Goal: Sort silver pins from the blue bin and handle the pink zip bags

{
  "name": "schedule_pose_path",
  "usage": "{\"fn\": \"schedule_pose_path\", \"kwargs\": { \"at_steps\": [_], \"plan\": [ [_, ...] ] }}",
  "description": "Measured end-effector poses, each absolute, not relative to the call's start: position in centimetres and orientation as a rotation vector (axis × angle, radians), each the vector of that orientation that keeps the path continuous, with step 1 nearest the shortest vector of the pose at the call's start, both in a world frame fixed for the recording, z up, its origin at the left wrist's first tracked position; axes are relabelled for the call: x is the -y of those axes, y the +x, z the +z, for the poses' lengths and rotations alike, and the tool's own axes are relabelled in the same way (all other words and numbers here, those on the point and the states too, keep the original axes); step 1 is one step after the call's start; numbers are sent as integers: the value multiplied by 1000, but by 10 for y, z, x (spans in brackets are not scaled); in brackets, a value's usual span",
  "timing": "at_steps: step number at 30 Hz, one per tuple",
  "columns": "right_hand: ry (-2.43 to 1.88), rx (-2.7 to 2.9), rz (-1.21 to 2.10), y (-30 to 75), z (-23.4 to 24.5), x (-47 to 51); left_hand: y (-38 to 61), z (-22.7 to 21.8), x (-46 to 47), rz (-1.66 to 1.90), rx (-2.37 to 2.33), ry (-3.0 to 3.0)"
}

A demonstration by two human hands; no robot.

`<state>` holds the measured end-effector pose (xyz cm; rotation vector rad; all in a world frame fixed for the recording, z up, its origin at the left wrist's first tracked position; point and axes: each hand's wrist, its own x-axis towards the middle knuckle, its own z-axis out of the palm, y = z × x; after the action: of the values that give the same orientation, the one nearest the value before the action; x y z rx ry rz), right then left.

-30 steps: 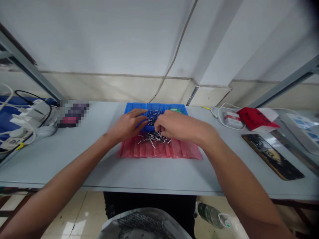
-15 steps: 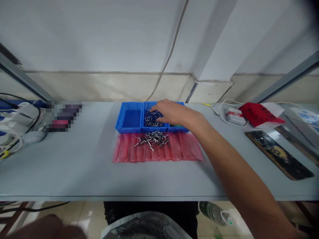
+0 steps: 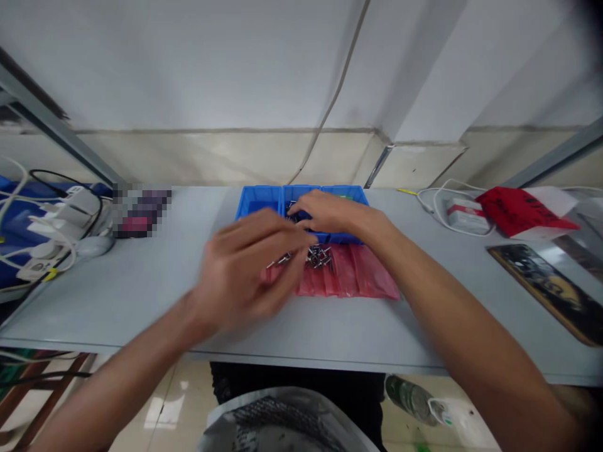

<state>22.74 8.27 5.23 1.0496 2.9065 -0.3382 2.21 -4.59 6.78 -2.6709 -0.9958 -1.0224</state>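
A blue bin [image 3: 257, 202] with three compartments stands at the back of the grey table [image 3: 141, 295]. In front of it lies a pink plastic bag [image 3: 362, 276] with a heap of small metal pins [image 3: 319, 256] on it. My right hand [image 3: 325, 212] reaches over the middle compartment, fingers curled down into it; what they hold is hidden. My left hand [image 3: 245, 273] hovers above the left part of the bag, blurred by motion, with its fingers stretched forward towards the pins.
At the far left are a power strip with white and black cables [image 3: 56, 220] and a blurred dark object [image 3: 141, 210]. At the right lie a white charger with cord [image 3: 464, 213], a red pouch [image 3: 522, 213] and a dark printed board [image 3: 551, 285]. A bottle [image 3: 414, 398] lies on the floor.
My left hand, out of view half a second ago, has come back over the bag. My right hand stays at the middle compartment. The camera has shifted slightly.
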Motion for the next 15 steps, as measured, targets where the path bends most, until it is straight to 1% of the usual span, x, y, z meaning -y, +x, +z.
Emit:
{"fn": "schedule_pose_path", "kwargs": {
  "at_steps": [2,4,6,11,13,15],
  "plan": [
    [1068,-2892,-336,227,51,-83,23,62,14,-977,963,-2573],
    [1061,-2884,-366,227,50,-83,18,53,-17,-821,998,-2519],
    [1046,-2882,-411,228,51,-84,9,41,-36,-740,976,-2567],
    [1012,-2884,-526,231,57,-84,-12,11,-33,-648,840,-2683],
    [1050,-2870,-476,231,57,-84,-14,3,-29,-614,838,-2678],
    [1103,-2853,-356,230,52,-84,-14,-1,-29,-617,827,-2670]
  ]
}}
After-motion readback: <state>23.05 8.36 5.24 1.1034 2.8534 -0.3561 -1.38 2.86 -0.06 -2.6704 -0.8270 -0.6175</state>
